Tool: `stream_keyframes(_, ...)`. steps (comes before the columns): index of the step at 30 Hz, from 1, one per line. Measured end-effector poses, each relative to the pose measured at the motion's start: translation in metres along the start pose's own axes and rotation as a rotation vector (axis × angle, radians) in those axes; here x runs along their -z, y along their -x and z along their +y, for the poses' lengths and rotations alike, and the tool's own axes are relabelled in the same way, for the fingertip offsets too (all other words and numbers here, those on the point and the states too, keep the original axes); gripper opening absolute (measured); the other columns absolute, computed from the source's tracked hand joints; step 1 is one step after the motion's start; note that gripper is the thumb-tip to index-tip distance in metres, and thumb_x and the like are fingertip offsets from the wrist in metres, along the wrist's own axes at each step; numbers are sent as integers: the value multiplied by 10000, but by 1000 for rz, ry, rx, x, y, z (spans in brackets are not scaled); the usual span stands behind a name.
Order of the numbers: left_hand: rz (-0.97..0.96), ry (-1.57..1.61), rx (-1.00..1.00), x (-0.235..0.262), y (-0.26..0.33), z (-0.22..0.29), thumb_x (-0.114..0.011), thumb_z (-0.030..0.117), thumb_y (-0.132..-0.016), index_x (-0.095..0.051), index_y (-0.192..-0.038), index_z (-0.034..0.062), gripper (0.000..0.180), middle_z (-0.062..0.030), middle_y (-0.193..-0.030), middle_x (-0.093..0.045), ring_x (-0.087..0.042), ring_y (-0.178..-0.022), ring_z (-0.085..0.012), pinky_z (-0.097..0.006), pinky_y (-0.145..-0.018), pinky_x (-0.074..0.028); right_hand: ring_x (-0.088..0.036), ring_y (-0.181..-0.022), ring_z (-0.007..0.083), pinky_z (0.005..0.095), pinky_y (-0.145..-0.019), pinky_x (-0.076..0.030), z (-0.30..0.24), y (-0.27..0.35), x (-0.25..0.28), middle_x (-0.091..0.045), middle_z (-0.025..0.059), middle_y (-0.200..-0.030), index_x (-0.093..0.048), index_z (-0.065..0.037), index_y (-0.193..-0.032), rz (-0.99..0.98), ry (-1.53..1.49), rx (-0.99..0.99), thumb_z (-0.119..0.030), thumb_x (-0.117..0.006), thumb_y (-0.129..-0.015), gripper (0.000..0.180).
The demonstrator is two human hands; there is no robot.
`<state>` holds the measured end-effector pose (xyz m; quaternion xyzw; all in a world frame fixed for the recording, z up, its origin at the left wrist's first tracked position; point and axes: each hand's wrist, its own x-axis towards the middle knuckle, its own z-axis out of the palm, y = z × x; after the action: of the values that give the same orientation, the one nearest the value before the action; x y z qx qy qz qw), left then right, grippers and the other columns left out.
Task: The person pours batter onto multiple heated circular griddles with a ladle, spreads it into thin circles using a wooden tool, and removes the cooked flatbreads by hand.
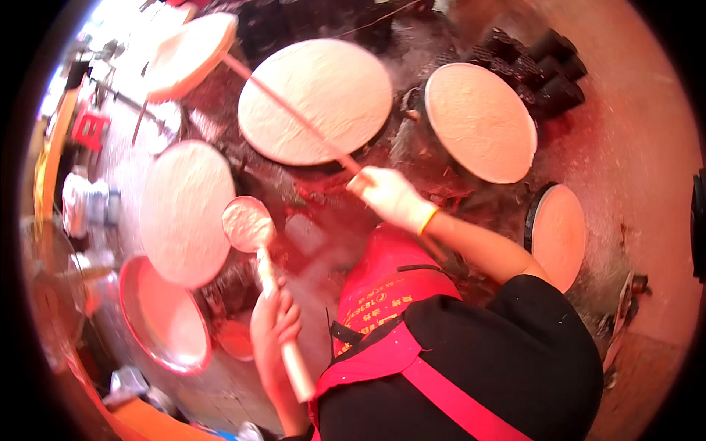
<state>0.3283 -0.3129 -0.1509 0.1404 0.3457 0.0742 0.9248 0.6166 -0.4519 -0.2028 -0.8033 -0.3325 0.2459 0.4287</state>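
Note:
My left hand is closed round the thick pale handle of a round ladle, whose bowl holds pale batter. In a whitish glove, my right hand grips a long wooden stick. That stick slants up and left to a tilted pale disc, and its lower end passes beneath my forearm. Behind the stick lies a large round griddle coated with pale batter. Left of the ladle is another coated griddle. A red-rimmed basin with pale contents stands near my left hand.
Two more coated round griddles, one at upper right and one at right, stand round me. Black cylinders are stacked at the far right. A red stool is at far left. A small red bowl sits beside the basin.

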Motion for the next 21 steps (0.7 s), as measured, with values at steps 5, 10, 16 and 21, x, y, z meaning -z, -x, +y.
stream_keyframes(5, -306, 265, 0, -97, 59, 36, -261, 144, -1029, -261, -1384, -20, 391, -44, -837, -383, -372, -492, -100, -209, -364, -362, -625, -898, 407, 493, -731, -506, 61, -7, 105, -634, 204, -1009, -527, -76, -1108, 305, 567, -212, -373, -616, -824, 420)
stream_keyframes(10, -78, 95, 22, -125, -22, 31, -330, 122, -1017, -368, -1259, -49, 298, -32, -825, -395, -356, -531, -63, -178, -397, -338, -632, -925, 389, 472, -785, -511, 88, -31, 138, -631, 213, -1029, -398, -116, -1301, 348, 615, -383, -419, -671, -772, 668)
stream_keyframes(16, -99, 177, 111, -148, -57, 10, -329, 131, -1027, -346, -1247, -74, 301, -45, -841, -376, -361, -558, -81, -200, -431, -373, -638, -724, 372, 480, -640, -494, 104, -32, 152, -629, 159, -718, -622, -80, -768, 570, 539, -201, -342, -640, -794, 264)
stream_keyframes(21, -63, 279, 200, -168, -73, 12, -337, 127, -1019, -364, -1233, -71, 292, -39, -818, -381, -355, -549, -75, -186, -415, -354, -642, -647, 205, 346, -586, -471, 60, 0, 234, -657, 117, -686, -685, -33, -866, 590, -78, -227, -253, -645, -832, 226)
